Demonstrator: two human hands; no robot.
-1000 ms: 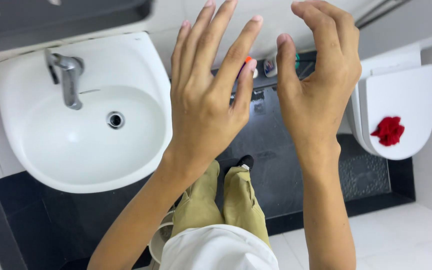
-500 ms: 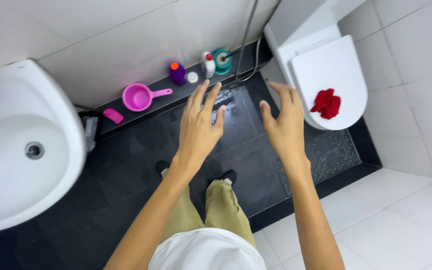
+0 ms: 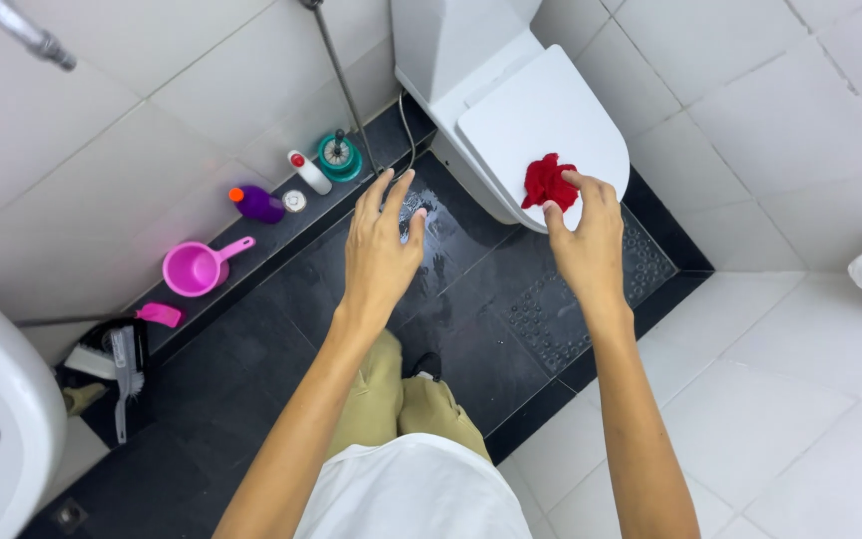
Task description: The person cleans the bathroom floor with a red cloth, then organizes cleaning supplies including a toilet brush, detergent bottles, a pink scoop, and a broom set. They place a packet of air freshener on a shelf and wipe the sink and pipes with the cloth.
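Since a moment ago the right hand point(image 3: 583, 235) has dropped to the red cloth point(image 3: 548, 182) on the toilet lid point(image 3: 531, 120), fingers open and just touching it, while the left hand point(image 3: 379, 250) hovers spread and empty.

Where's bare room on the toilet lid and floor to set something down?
Bare: the closed white toilet lid behind the crumpled red cloth that the right hand reaches; white floor tiles right of the dark floor strip. Crowded: the wall ledge with purple bottle, pink scoop.
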